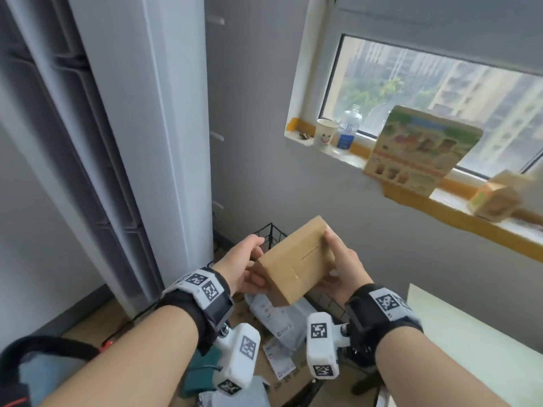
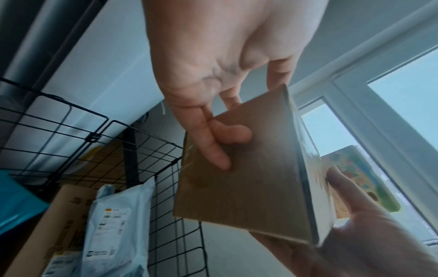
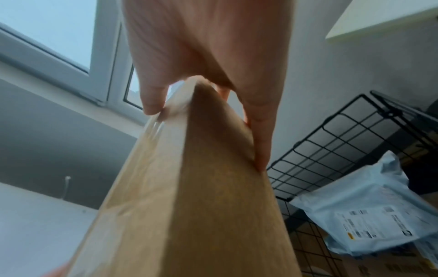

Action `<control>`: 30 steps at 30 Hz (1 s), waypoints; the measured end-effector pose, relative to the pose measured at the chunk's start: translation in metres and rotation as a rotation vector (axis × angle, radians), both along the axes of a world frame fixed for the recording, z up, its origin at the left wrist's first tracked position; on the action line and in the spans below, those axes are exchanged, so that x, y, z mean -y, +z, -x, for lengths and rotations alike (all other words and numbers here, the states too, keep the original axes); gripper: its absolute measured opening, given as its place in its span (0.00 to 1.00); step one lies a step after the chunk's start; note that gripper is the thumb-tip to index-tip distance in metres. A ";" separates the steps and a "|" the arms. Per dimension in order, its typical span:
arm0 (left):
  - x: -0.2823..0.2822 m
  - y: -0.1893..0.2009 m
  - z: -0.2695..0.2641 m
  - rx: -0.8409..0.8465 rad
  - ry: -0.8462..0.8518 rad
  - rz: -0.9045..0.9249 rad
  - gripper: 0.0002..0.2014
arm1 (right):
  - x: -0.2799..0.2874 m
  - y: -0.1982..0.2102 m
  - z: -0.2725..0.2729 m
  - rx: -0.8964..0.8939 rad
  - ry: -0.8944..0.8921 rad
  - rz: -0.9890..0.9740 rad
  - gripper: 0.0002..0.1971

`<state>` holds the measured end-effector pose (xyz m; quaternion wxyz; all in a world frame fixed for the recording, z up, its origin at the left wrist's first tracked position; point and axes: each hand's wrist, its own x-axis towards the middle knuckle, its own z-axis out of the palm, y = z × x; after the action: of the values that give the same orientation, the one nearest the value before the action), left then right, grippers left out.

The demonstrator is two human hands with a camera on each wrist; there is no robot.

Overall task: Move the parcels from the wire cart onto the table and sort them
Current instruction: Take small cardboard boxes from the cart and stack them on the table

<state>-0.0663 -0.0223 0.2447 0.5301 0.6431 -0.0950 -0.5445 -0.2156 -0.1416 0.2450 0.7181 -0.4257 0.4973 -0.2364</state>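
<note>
A plain brown cardboard box (image 1: 296,262) is held up between both hands, above the black wire cart (image 1: 270,233). My left hand (image 1: 252,259) grips its left end, thumb on top; in the left wrist view its fingers (image 2: 213,146) lie along the box's underside (image 2: 241,183). My right hand (image 1: 338,259) grips the right end, with the thumb on the taped top face and the fingers (image 3: 259,142) along the side of the box (image 3: 189,206). Grey poly mailers (image 1: 276,318) with labels lie in the cart below, on a larger cardboard carton (image 2: 66,206).
The pale table (image 1: 458,342) has its corner at the lower right, beside the cart. A windowsill (image 1: 440,207) ahead carries a paper cup (image 1: 324,136), a water bottle (image 1: 348,127) and colourful boxes (image 1: 417,151). A tall white unit (image 1: 164,142) stands at the left.
</note>
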 end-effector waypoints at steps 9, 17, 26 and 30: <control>0.028 0.063 0.068 0.236 -0.186 0.032 0.35 | 0.008 0.054 0.075 -0.102 -0.175 0.111 0.40; 0.072 0.099 0.164 0.512 -0.431 0.012 0.08 | 0.016 0.094 0.181 -0.266 -0.128 0.143 0.52; 0.136 0.098 0.327 0.415 -0.570 0.021 0.20 | 0.044 0.115 0.366 -0.359 -0.207 0.109 0.34; 0.144 0.092 0.405 0.382 -0.753 -0.028 0.21 | 0.043 0.108 0.446 -0.388 -0.200 0.024 0.28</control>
<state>-0.4715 -0.1659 0.3370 0.2583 0.6601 -0.4122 -0.5725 -0.6617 -0.1847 0.3533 0.5766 -0.4202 0.6631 -0.2262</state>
